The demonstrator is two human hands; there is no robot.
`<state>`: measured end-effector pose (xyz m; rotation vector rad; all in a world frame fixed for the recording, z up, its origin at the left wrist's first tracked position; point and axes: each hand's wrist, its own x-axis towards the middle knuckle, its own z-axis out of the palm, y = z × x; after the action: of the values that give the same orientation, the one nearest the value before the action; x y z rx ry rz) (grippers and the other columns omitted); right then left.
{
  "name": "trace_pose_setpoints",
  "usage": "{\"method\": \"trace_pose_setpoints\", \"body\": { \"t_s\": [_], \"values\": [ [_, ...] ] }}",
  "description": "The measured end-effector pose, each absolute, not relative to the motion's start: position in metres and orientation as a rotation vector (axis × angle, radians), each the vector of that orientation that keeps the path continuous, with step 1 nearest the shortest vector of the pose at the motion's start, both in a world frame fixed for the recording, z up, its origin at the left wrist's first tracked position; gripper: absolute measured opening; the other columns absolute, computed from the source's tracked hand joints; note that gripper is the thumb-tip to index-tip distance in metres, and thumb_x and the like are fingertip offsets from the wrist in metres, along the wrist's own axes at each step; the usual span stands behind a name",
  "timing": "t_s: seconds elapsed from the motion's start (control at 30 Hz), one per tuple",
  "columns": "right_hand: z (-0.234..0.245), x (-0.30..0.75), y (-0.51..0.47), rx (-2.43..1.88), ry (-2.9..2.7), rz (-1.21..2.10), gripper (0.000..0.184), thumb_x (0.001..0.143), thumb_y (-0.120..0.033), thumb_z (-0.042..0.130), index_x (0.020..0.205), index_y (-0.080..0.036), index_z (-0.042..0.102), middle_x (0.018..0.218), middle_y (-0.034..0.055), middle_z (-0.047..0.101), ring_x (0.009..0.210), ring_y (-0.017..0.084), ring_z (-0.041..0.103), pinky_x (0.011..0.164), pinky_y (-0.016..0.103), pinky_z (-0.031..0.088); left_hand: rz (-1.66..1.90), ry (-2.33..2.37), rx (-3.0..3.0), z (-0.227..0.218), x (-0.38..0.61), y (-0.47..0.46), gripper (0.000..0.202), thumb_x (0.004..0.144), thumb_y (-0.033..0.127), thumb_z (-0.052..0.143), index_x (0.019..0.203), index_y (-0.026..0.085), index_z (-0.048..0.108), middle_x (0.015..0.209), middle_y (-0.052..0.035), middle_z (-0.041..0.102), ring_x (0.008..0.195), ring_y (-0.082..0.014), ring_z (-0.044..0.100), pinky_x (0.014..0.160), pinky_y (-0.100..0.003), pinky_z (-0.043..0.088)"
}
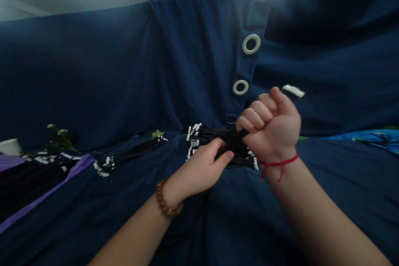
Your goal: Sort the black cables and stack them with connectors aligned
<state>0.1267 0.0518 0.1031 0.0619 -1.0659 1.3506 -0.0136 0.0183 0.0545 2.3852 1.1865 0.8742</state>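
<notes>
My right hand (272, 122) is raised in a fist around a black cable bundle (240, 134). A white connector (293, 91) sticks out past its thumb side. Lower and to the left, my left hand (202, 166) grips the same bundle between thumb and fingers. Dark cable lengths (202, 220) hang down below the left hand, partly lost against the dark cloth. Just behind both hands lies a pile of black cables (215, 133) with white connectors at its ends; the hands hide part of it.
Another cable bundle (134, 149) lies to the left. Farther left, more cables rest on purple material (77, 170), near a white cup (11, 146) and small white flowers (62, 131). A blue curtain (109, 70) with pale rings stands behind. Bright blue material (374, 136) lies at right.
</notes>
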Motion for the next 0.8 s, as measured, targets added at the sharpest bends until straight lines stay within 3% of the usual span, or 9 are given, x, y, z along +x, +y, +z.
{"method": "trace_pose_setpoints", "body": {
  "t_s": [0.07, 0.1, 0.13, 0.17, 0.23, 0.3, 0.47, 0.6, 0.8],
  "values": [
    [0.086, 0.12, 0.057, -0.064, -1.185, 1.264, 0.042, 0.091, -0.033, 0.028, 0.052, -0.018, 0.018, 0.044, -0.0058, 0.018, 0.036, 0.007, 0.02, 0.038, 0.019, 0.028, 0.874, 1.1, 2.344, 0.059, -0.023, 0.021, 0.033, 0.09, 0.042, 0.029, 0.093, 0.017, 0.049, 0.083, -0.001, 0.058, 0.073, -0.0089, 0.051, 0.065, -0.019, 0.037],
    [0.072, 0.121, 0.061, -0.147, -1.258, 1.221, 0.041, 0.091, -0.038, 0.028, 0.055, -0.018, 0.027, 0.05, -0.0044, 0.031, 0.042, 0.007, 0.034, 0.047, 0.02, 0.037, 0.854, 1.12, 2.368, 0.061, -0.029, 0.024, 0.035, 0.09, 0.043, 0.027, 0.091, 0.017, 0.05, 0.079, -0.0003, 0.057, 0.069, -0.0083, 0.05, 0.062, -0.018, 0.036],
    [0.056, 0.124, 0.064, -0.206, -1.308, 1.191, 0.036, 0.091, -0.04, 0.027, 0.064, -0.019, 0.038, 0.065, -0.0016, 0.045, 0.059, 0.009, 0.048, 0.062, 0.024, 0.043, 0.836, 1.198, 2.424, 0.065, -0.036, 0.028, 0.038, 0.091, 0.043, 0.024, 0.088, 0.017, 0.051, 0.075, 0.0004, 0.057, 0.067, -0.0081, 0.05, 0.061, -0.018, 0.036],
    [0.037, 0.13, 0.067, -0.273, -1.377, 1.159, 0.031, 0.091, -0.04, 0.028, 0.077, -0.02, 0.047, 0.08, 0.0014, 0.052, 0.073, 0.011, 0.053, 0.072, 0.028, 0.044, 0.838, 1.333, 2.488, 0.069, -0.043, 0.035, 0.038, 0.091, 0.041, 0.023, 0.085, 0.017, 0.052, 0.072, 0.0009, 0.056, 0.065, -0.0083, 0.051, 0.06, -0.018, 0.035],
    [-0.004, 0.147, 0.066, -0.432, -1.566, 1.082, 0.019, 0.085, -0.031, 0.047, 0.101, -0.021, 0.052, 0.1, 0.0054, 0.053, 0.093, 0.016, 0.052, 0.084, 0.033, 0.039, 0.815, 1.709, 2.657, 0.082, -0.055, 0.056, 0.032, 0.091, 0.037, 0.026, 0.087, 0.019, 0.052, 0.074, 0.0009, 0.058, 0.067, -0.0099, 0.054, 0.06, -0.02, 0.034],
    [-0.039, 0.164, 0.06, -0.551, -1.784, 0.991, 0.032, 0.076, -0.02, 0.06, 0.107, -0.02, 0.054, 0.11, 0.0077, 0.051, 0.104, 0.02, 0.046, 0.093, 0.036, 0.032, 0.84, 1.821, 2.696, 0.097, -0.059, 0.087, 0.032, 0.091, 0.036, 0.026, 0.089, 0.018, 0.052, 0.078, -0.002, 0.059, 0.07, -0.0128, 0.054, 0.063, -0.023, 0.034],
    [-0.07, 0.176, 0.048, -0.663, -2.199, 0.843, 0.037, 0.069, -0.009, 0.054, 0.105, -0.018, 0.057, 0.104, 0.0076, 0.055, 0.097, 0.021, 0.048, 0.089, 0.037, 0.035, 0.627, 1.777, 2.813, 0.114, -0.03, 0.183, 0.031, 0.089, 0.037, 0.033, 0.092, 0.017, 0.056, 0.091, -0.0055, 0.06, 0.085, -0.0151, 0.054, 0.075, -0.027, 0.039],
    [-0.063, 0.174, 0.054, -0.795, -2.277, 0.771, 0.033, 0.069, -0.009, 0.049, 0.102, -0.013, 0.054, 0.094, 0.0079, 0.055, 0.088, 0.018, 0.051, 0.08, 0.033, 0.042, 0.318, 1.703, 2.781, 0.086, -0.003, 0.242, 0.036, 0.089, 0.04, 0.036, 0.096, 0.01, 0.056, 0.085, -0.0049, 0.059, 0.076, -0.011, 0.055, 0.075, -0.03, 0.045],
    [-0.063, 0.177, 0.057, -0.866, -2.305, 0.751, 0.029, 0.07, -0.01, 0.048, 0.098, -0.015, 0.053, 0.093, 0.0054, 0.055, 0.087, 0.016, 0.051, 0.079, 0.028, 0.042, -0.064, 1.658, 2.706, 0.046, 0.001, 0.281, 0.03, 0.085, 0.036, 0.046, 0.095, 0.01, 0.057, 0.091, -0.0056, 0.059, 0.082, -0.0115, 0.056, 0.077, -0.031, 0.047]
  ]
}}
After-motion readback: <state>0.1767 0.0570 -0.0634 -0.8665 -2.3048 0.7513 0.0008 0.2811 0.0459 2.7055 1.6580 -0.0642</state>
